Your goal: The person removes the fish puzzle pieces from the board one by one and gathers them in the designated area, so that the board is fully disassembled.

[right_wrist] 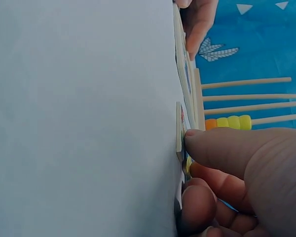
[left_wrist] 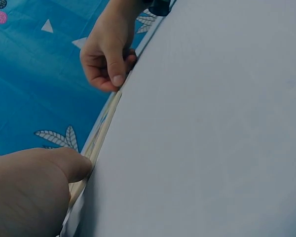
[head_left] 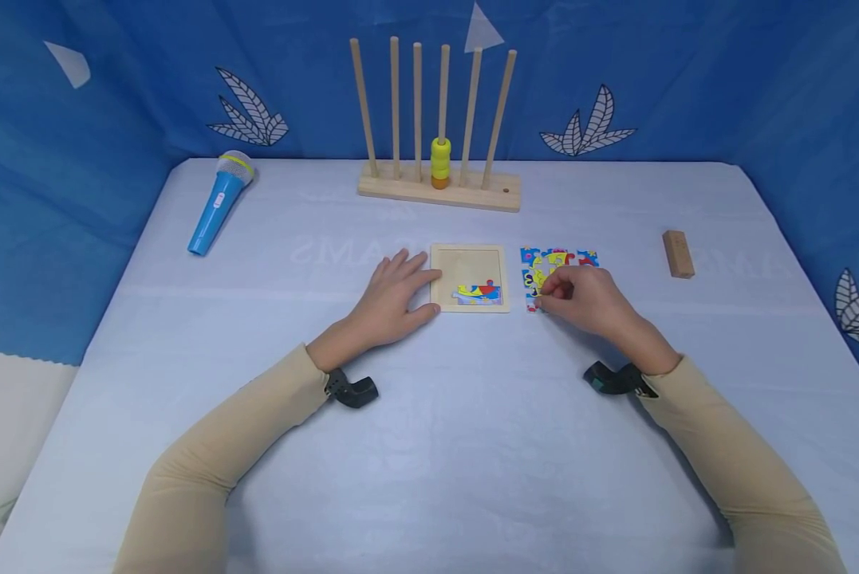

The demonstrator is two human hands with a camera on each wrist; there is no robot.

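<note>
My left hand [head_left: 393, 301] lies with fingers spread at the left edge of a square wooden puzzle tray [head_left: 465, 261], thumb and index fingertip on its rim. A few joined puzzle pieces [head_left: 481, 294], yellow, red and blue, fill the tray's lower right corner. To the right of the tray, my right hand [head_left: 587, 299] is over a cluster of colourful loose pieces [head_left: 537, 263], partly covering them. Its thumb and index finger pinch a puzzle piece [right_wrist: 188, 167] at the cluster's lower left; the fingers hide most of that piece.
A wooden peg stand [head_left: 400, 188] with upright rods and yellow and orange beads [head_left: 440, 159] on one rod stands at the back. A blue toy microphone [head_left: 217, 203] lies at the back left, a small wooden block [head_left: 678, 253] to the right. Blue cloth surrounds the table's back and sides.
</note>
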